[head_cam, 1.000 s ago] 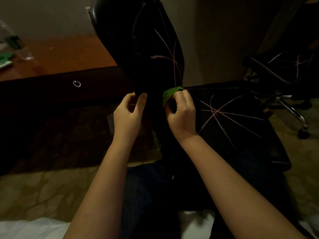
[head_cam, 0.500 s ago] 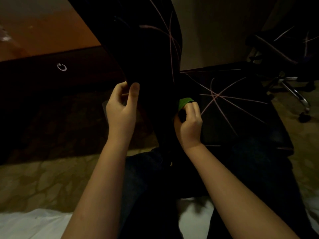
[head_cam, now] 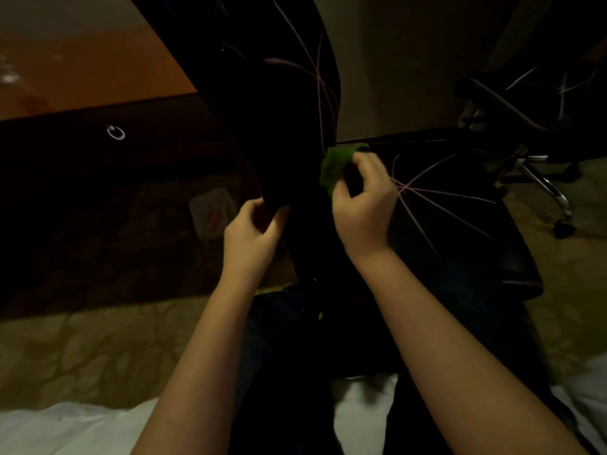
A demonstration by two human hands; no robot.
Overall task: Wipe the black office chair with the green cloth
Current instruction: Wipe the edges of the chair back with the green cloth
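Two chairs (head_cam: 262, 126) (head_cam: 532, 116), one cloth (head_cam: 335, 167), two hands (head_cam: 253, 239) (head_cam: 364, 208)

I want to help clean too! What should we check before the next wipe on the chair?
1. Cloth in the right hand: ok, fingers pinch it.
2. Cloth against the chair back: ok, at its right edge, just above the seat.
3. Left hand steadying the chair back: ok, it grips the left edge.
4. Dirt left on the chair back: cannot tell, too dark.
5. Other chair out of the way: ok, it stands apart on the right.
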